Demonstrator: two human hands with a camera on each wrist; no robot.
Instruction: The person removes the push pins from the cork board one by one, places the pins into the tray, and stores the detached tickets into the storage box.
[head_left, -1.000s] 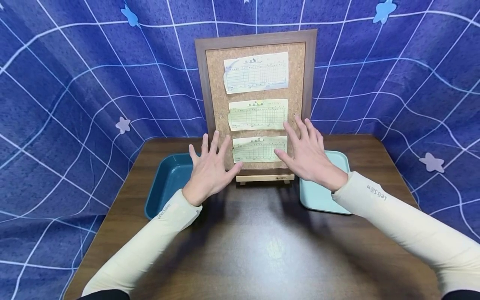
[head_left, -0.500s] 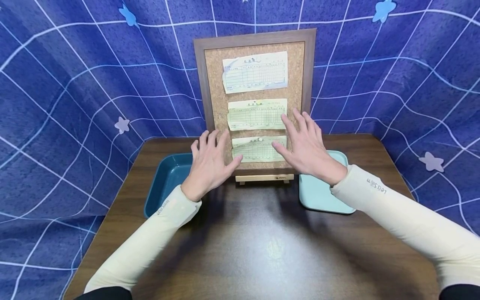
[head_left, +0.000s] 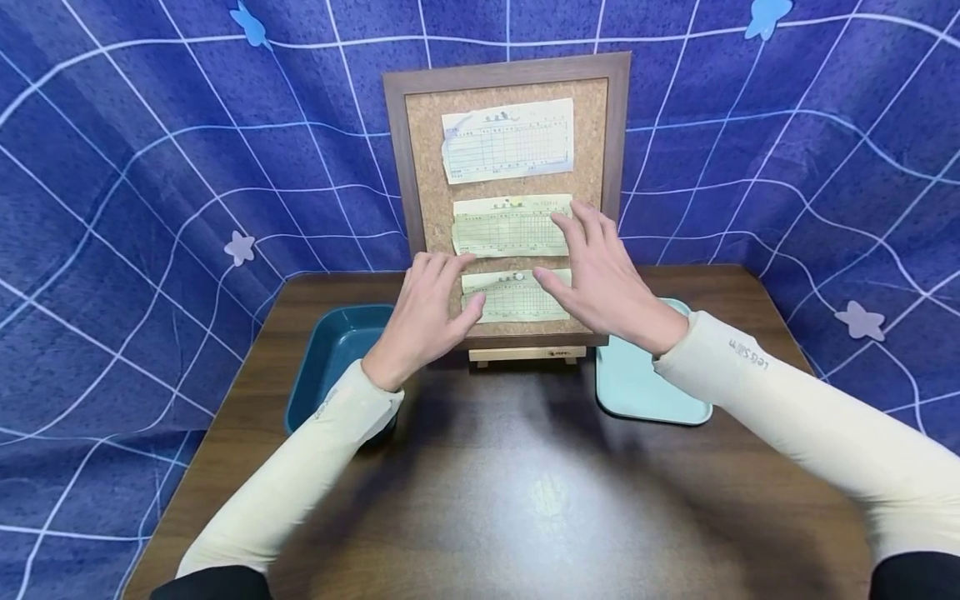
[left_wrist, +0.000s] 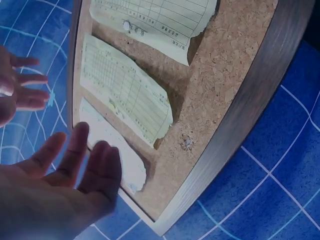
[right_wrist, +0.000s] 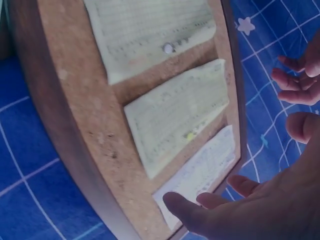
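Left hand (head_left: 426, 315) and right hand (head_left: 606, 282) just curled inward mid-frame, fingers less spread, pinching nothing, so all three papers (head_left: 510, 229) still hang.

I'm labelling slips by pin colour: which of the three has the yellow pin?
The middle slip: its yellow pin shows near the printed heading. The bottom slip has a white pin; the top slip shows no yellow one.

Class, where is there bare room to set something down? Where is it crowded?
The widest is the tabletop between the sleeves, in front of the wooden stand. The teal tray and pale tray show bare patches. Crowded: the lower papers on the cork board, near the left hand and right hand.
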